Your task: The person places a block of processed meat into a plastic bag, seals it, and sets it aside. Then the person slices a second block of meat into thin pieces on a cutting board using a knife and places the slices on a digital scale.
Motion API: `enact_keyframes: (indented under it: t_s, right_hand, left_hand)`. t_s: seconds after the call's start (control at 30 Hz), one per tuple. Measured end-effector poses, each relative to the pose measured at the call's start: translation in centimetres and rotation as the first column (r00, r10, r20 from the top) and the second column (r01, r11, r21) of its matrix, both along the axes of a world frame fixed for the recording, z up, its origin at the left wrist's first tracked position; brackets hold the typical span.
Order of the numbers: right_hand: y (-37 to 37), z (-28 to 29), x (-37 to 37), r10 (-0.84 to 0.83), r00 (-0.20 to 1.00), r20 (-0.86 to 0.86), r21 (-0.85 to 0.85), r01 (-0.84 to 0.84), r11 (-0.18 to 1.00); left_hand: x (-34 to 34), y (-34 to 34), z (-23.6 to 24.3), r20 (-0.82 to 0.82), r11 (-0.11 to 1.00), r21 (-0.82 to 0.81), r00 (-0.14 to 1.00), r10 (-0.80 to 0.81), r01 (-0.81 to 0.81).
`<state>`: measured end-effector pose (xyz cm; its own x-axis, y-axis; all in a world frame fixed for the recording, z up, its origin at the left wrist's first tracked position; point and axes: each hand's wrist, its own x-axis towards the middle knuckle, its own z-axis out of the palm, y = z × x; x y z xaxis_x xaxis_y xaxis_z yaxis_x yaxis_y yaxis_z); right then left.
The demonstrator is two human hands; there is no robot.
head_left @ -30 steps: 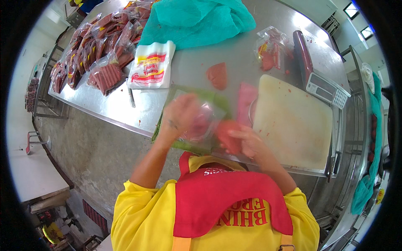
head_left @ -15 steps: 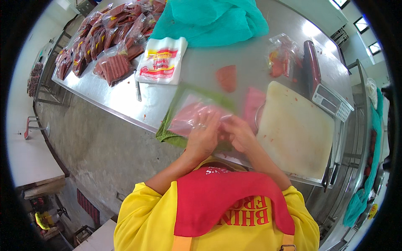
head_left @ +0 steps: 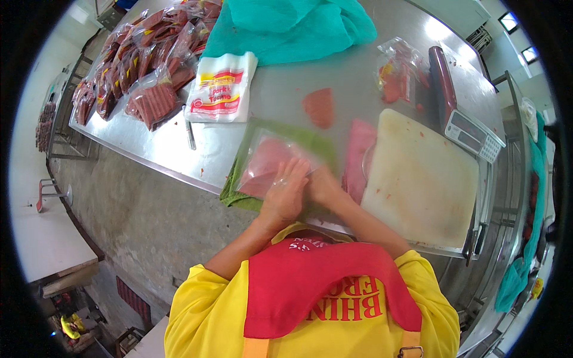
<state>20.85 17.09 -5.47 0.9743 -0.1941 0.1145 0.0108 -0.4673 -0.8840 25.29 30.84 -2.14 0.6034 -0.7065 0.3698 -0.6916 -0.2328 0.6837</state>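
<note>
Head view: on the green cloth [head_left: 240, 198], the clear bag of meat [head_left: 262, 160] looks light, soft and slippery, best taken by its edges, with the left hand [head_left: 286, 198] flat upon it and the blurred right hand's [head_left: 323, 186] grip unclear.

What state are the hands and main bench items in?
Left hand: open, palm down on bag
Right hand: beside left, fingers mostly hidden
Clear bag: lying flat, pink meat inside; sealing unclear
Green cloth: spread under bag
Meat slice: unwrapped
White bags: lying flat
Filled packs: heaped
Teal sheet: crumpled
Cutting board: flat, reddish bits on it
Scale: on/off unreadable
</note>
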Motion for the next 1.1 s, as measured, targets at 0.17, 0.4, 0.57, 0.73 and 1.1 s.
enact_keyframes:
  t_s: [0.17,0.4,0.57,0.73,1.1]
  right_hand:
    - [-3.7,5.9,-0.7,0.118,0.923,-0.366,-0.106,-0.167,0.980]
    - [-7.3,5.5,9.1,-0.392,0.898,-0.201,-0.608,0.199,0.769]
    - [-6.2,3.9,11.9,-0.403,0.875,-0.270,-0.685,0.119,0.718]
    - [-9.3,4.4,11.4,-0.448,0.833,-0.323,-0.476,0.266,0.838]
    - [-6.8,8.2,-10.2,0.123,0.878,-0.463,0.851,0.401,0.339]
  left_hand:
    - [1.8,3.6,1.8,-0.010,0.992,0.127,1.000,0.022,-0.020]
    - [3.8,5.0,2.0,-0.313,0.938,0.239,0.895,0.318,-0.250]
    - [5.1,5.9,1.1,-0.379,0.942,0.208,0.867,0.325,-0.262]
    - [7.0,6.3,-0.9,-0.723,0.958,0.064,0.648,0.239,-0.281]
    - [4.5,4.2,3.7,-0.056,0.935,0.287,0.971,0.233,-0.208]
